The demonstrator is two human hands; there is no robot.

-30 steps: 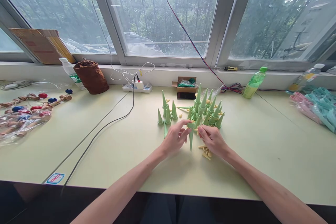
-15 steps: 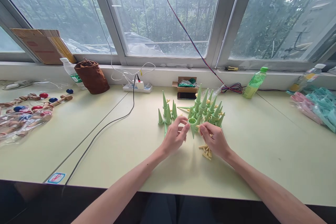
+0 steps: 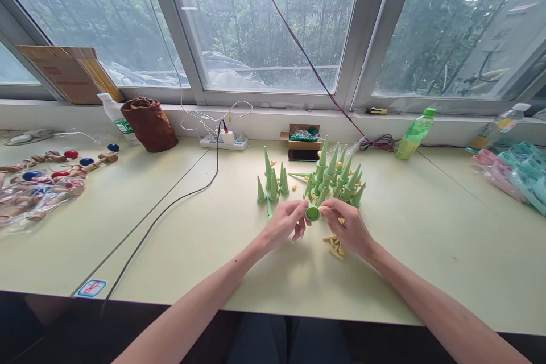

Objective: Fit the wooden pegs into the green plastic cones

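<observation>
My left hand (image 3: pixel 286 219) is closed on a green plastic cone (image 3: pixel 313 214), gripping it at the side with its round hollow base turned towards me. Against the cone's right side, my right hand (image 3: pixel 346 224) pinches a small pale-yellow peg (image 3: pixel 323 208), mostly hidden by the fingers. Just below the right hand lies a little heap of yellow pegs (image 3: pixel 335 248). Behind both hands stands a cluster of green cones (image 3: pixel 330 169), several with yellow pegs in or near them. A smaller group of green cones (image 3: pixel 273 182) is beyond the left hand.
A small cardboard box (image 3: pixel 303 137) and a dark phone (image 3: pixel 302 154) sit at the back. A black cable (image 3: pixel 187 195) crosses the table from a power strip (image 3: pixel 224 143). Bottles, a brown pouch (image 3: pixel 148 125), bagged wooden toys (image 3: pixel 40 193) and pastel plastic pieces (image 3: pixel 522 173) lie around.
The held cone has tipped from point-down to base facing me and sits slightly lower. My left fingers have curled in. My right hand stays beside it with the peg.
</observation>
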